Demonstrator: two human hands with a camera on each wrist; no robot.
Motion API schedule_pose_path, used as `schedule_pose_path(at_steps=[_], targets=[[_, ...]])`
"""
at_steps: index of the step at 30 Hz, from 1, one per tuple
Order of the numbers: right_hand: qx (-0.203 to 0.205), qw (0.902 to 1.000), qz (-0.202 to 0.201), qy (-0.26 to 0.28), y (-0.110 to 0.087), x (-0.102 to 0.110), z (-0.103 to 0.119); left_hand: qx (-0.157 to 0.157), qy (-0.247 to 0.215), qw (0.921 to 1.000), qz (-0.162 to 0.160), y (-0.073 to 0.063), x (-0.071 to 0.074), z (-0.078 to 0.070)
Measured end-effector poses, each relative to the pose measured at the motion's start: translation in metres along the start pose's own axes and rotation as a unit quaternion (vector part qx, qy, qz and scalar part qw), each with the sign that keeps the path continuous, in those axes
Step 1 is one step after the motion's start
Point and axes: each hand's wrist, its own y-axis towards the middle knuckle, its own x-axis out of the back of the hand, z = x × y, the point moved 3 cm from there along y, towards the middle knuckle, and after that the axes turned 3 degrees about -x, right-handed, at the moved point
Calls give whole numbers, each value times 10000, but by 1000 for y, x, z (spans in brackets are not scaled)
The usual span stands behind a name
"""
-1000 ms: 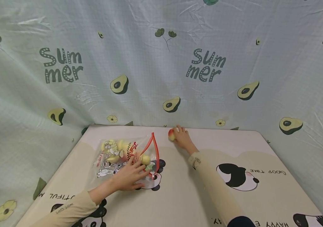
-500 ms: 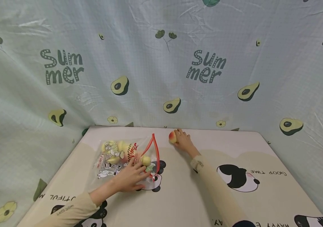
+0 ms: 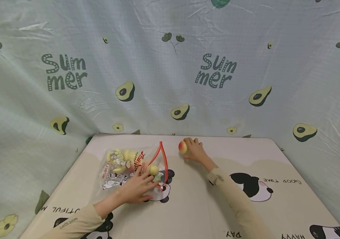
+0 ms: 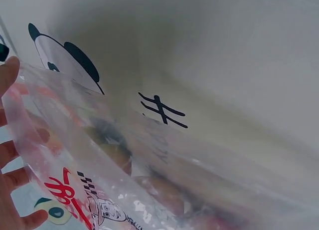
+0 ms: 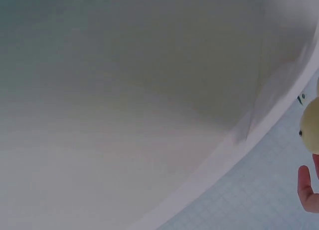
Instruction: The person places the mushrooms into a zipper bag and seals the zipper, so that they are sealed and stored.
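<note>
Worktop (image 3: 193, 205) stretches wide to the right of the right hand (image 3: 198, 152), and we see more of it between the two hands. Its back edge (image 3: 229, 136) runs just behind the right fingers, with a hanging cloth (image 3: 152, 56) behind that. Those fingers are curled round a red and yellow peach (image 3: 183, 147), which pokes out on their left. The left hand (image 3: 137, 188) has its fingers spread on a see-through bag (image 3: 111, 183). A round yellow fruit (image 3: 153, 170) sits close by their tips, near the bag's red rim (image 3: 166, 159). We can't make out the other fruit well through the bag's pictures. The right wrist view cuts off the peach, and we can't tell if it touches the worktop. Since half a second ago, the peach and right hand have come a little toward us; the left hand and bag have stayed put.
</note>
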Motion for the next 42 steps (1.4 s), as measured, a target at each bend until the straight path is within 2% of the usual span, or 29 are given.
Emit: schedule_pose_path(at_steps=[10,35,42], targets=[[360,9989,-277,89,-11,12,7,3,23,10000,-38,0,1,1],[1001,9933,-579,-6,-34,29,38,48,-27,9999,-145,0,1,0],[1026,9938,-423,78,-37,33,46,127,-68,9999,14,0,1,0]])
